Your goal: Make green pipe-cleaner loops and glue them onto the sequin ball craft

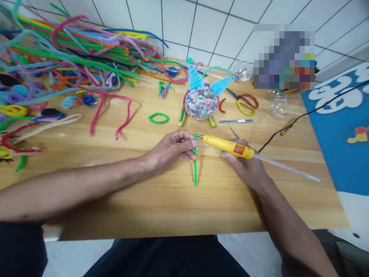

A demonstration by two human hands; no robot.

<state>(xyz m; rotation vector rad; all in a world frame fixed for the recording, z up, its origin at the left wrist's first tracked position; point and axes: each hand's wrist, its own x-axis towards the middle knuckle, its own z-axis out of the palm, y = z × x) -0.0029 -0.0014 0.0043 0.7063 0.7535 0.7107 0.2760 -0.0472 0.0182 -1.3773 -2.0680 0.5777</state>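
Note:
Between the thumb and fingers of my left hand (177, 148) is a green pipe cleaner (195, 173), hanging down with its top end bent over. My right hand (246, 163) grips a yellow hot glue gun (225, 144), a clear glue stick poking out of its back. The metal nozzle points left and meets or nearly meets the bent top of the pipe cleaner. Just beyond my hands stands a speckled ball (201, 102) with two blue pipe-cleaner ears (196, 78) and a red band round it. A closed green pipe-cleaner loop (158, 118) lies left of the ball.
Many coloured pipe cleaners (95, 50) are heaped at the back left. Scissors (246, 104) and a utility knife (236, 121) lie right of the ball. A black cord (288, 127) crosses the right side. Clear plastic balls (243, 71) sit near the tiled wall.

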